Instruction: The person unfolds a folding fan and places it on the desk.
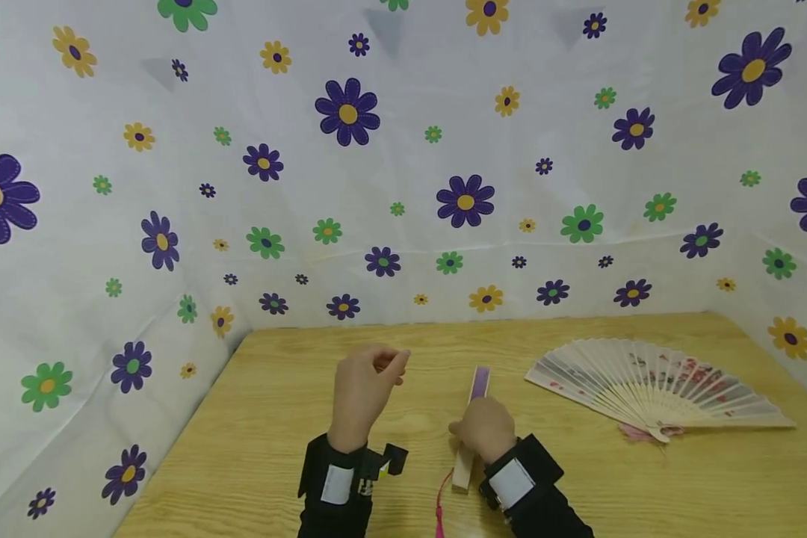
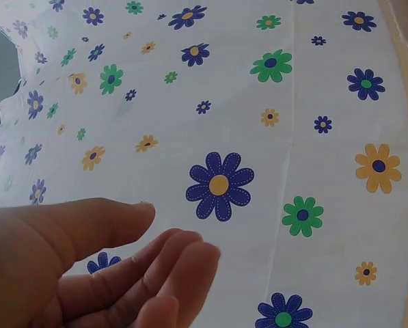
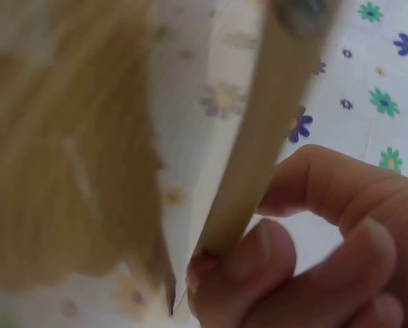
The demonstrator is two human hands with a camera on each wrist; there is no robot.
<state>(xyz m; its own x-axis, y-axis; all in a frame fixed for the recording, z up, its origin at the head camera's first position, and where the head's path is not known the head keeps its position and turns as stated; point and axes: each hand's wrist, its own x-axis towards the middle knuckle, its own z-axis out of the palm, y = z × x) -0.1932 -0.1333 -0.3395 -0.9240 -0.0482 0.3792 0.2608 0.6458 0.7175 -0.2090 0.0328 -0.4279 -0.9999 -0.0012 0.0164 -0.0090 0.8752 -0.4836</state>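
A narrow folding fan (image 1: 462, 469) lies folded, pointing away from me, with purple cloth at its far end. A pinkish-red tassel (image 1: 438, 512) trails from its near end. My right hand (image 1: 486, 430) grips the fan around the middle, hiding that part. In the right wrist view, thumb and fingers (image 3: 241, 263) pinch a wooden fan stick (image 3: 258, 137) with a rivet at its top; a see-through strip and a blurred brown area lie beside it. My left hand (image 1: 366, 392) is raised to the left of the fan. Its fingers curve loosely and hold nothing, the thumb apart from them.
A spread white fan (image 1: 672, 388) with red floral print lies at the right of the wooden table (image 1: 255, 433). Its pink tassel (image 1: 635, 432) is bunched by the pivot. White flower-patterned cloth (image 1: 403, 164) hangs behind the table and along both sides.
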